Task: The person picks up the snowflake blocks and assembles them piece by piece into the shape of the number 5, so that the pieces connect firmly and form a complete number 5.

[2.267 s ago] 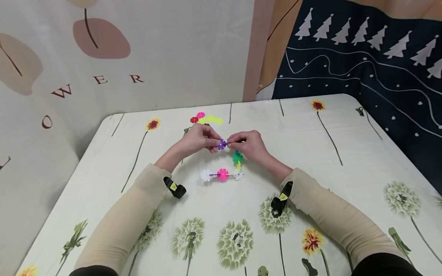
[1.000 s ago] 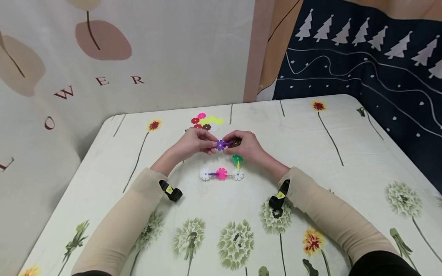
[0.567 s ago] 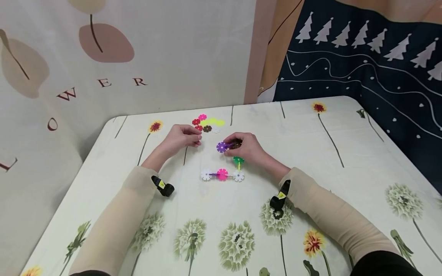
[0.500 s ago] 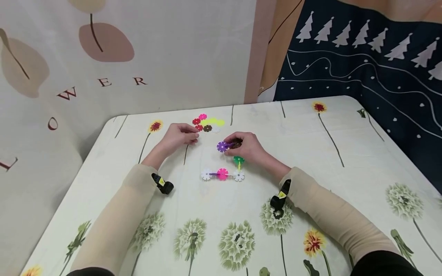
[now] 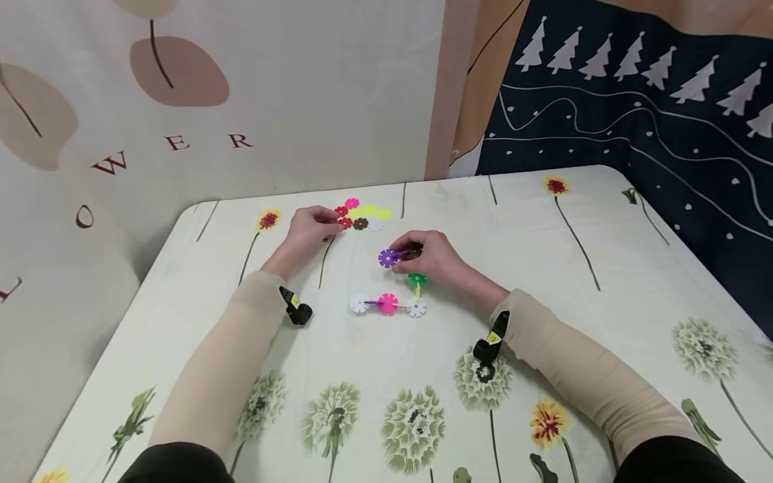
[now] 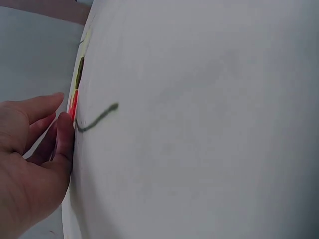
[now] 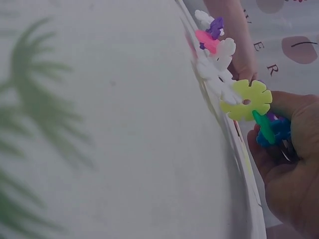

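Discs of notched plastic, shaped like small flowers, are slotted edge to edge into a bent chain (image 5: 388, 304) near the middle of a flower-printed desk (image 5: 531, 255). We find its far end in the fingers of the right hand (image 5: 436, 258), which grip it around a dark brown disc (image 5: 413, 251); a purple disc (image 5: 388, 258) juts out toward the left. Below that hand, the chain runs through a green disc (image 5: 417, 278) and a yellow link (image 5: 418, 291) to a row of white, pink and white. From the right wrist we also see a blue disc (image 7: 275, 132) beside the gripping fingers. The left hand (image 5: 309, 230) is at a loose cluster farther back, its fingers bent and parted right by a red disc (image 5: 345, 223); we see no piece plainly pinched. Next to it lie a loose brown disc (image 5: 360, 223), bright yellow pieces (image 5: 370, 212) and a pink one (image 5: 351, 202). We judge the step in hand to be choosing another piece; the next move would call for pinching one and lining its notch up with the purple disc while the right hand steadies the chain.
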A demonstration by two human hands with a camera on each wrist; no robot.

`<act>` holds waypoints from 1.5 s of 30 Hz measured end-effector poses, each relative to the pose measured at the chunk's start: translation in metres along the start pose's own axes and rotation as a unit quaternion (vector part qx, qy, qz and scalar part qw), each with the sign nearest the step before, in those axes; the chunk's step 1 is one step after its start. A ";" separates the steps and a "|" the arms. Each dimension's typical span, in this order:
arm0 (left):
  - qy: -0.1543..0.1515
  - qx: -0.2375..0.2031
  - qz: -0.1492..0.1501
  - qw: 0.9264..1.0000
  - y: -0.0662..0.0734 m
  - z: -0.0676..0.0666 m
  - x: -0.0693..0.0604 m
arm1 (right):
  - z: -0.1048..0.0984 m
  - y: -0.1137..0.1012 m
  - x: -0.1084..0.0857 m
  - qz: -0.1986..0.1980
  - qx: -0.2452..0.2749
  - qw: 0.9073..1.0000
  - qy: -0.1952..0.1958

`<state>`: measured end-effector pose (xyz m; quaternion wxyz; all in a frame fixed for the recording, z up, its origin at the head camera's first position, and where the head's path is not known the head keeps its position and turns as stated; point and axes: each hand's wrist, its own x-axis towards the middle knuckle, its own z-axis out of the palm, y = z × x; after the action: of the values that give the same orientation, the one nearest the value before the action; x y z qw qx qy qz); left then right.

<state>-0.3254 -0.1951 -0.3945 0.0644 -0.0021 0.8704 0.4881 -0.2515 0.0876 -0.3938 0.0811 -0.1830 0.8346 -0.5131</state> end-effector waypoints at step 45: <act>-0.065 0.080 0.005 0.995 0.004 0.001 -0.001 | -0.009 0.004 0.001 0.001 -0.036 0.999 -0.025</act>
<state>-0.3249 -0.1924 -0.3909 0.1184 0.0397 0.9006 0.4163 -0.2565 0.0961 -0.3929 0.0958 -0.1980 0.8504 -0.4779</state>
